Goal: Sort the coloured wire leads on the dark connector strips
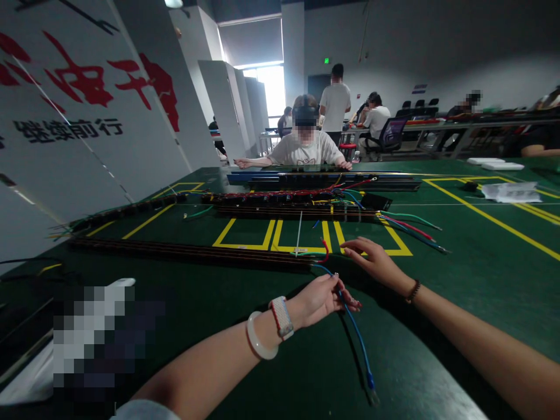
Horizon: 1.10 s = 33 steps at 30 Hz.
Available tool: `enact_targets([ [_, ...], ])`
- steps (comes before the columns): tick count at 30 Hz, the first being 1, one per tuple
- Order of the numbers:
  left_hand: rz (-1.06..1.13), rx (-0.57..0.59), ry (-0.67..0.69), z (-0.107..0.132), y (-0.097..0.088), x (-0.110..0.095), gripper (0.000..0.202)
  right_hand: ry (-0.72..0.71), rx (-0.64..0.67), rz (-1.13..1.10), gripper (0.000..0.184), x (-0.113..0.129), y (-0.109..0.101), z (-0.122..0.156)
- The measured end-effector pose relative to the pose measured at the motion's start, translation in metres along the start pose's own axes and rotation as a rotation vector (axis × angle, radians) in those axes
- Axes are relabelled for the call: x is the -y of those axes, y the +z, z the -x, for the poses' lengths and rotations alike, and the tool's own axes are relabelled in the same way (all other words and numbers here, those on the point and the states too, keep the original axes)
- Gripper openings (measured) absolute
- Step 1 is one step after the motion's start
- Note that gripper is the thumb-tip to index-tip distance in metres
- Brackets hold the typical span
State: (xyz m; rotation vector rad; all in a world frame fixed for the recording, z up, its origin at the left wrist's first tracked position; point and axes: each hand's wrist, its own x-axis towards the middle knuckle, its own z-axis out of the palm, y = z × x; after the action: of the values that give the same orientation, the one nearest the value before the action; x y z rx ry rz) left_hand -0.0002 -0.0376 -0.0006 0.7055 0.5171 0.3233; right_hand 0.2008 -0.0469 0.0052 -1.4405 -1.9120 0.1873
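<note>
My left hand (321, 300) is closed in a pinch on a blue wire (356, 335) that trails toward me over the green table (459, 280). The wire's far end runs up to the right end of a long dark rail (188, 252) lying across the table. A short red wire (326, 251) curls at that same rail end. My right hand (371, 256) hovers just right of the rail end, palm down, fingers loosely spread, holding nothing. A white cable tie (299, 233) stands up near the rail.
Further rails with bundles of red, green and blue wires (406, 226) lie beyond, among yellow floor-style markings (245, 236). A person sits opposite at the far table edge. White panels stand along the left. White papers (510, 191) lie at the right.
</note>
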Motion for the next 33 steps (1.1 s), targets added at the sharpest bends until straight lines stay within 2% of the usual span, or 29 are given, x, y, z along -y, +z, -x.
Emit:
enact_targets([
  [3, -0.023, -0.021, -0.009, 0.001, 0.002, 0.0, 0.026, -0.05, 0.023, 0.096, 0.027, -0.024, 0.003, 0.007],
  [5, -0.062, -0.031, -0.011, 0.002, 0.002, 0.0, 0.026, -0.103, 0.047, 0.138, 0.025, -0.03, 0.006, 0.006],
  [10, -0.323, -0.004, -0.098, 0.009, -0.006, -0.012, 0.03, -0.192, 0.128, 0.237, 0.024, -0.024, 0.012, 0.001],
  [17, -0.726, 0.118, -0.328, 0.013, -0.031, -0.041, 0.041, -0.192, 0.154, 0.277, 0.025, -0.026, 0.014, 0.002],
  [23, -0.759, 0.146, -0.351, 0.012, -0.034, -0.044, 0.047, -0.187, 0.138, 0.266, 0.024, -0.023, 0.014, 0.002],
  [26, -0.825, 0.156, -0.343, 0.014, -0.031, -0.044, 0.056, -0.189, 0.081, 0.217, 0.026, -0.019, 0.012, 0.003],
  [28, -0.909, 0.183, -0.318, 0.015, -0.031, -0.042, 0.061, -0.222, -0.021, 0.158, 0.024, -0.015, 0.008, 0.005],
  [31, -0.97, 0.21, -0.289, 0.014, -0.033, -0.04, 0.062, -0.389, -0.185, 0.137, 0.017, -0.003, 0.0, 0.01],
  [33, -0.948, 0.199, -0.294, 0.014, -0.033, -0.039, 0.057, -0.558, -0.2, 0.181, 0.017, 0.012, -0.003, 0.013],
])
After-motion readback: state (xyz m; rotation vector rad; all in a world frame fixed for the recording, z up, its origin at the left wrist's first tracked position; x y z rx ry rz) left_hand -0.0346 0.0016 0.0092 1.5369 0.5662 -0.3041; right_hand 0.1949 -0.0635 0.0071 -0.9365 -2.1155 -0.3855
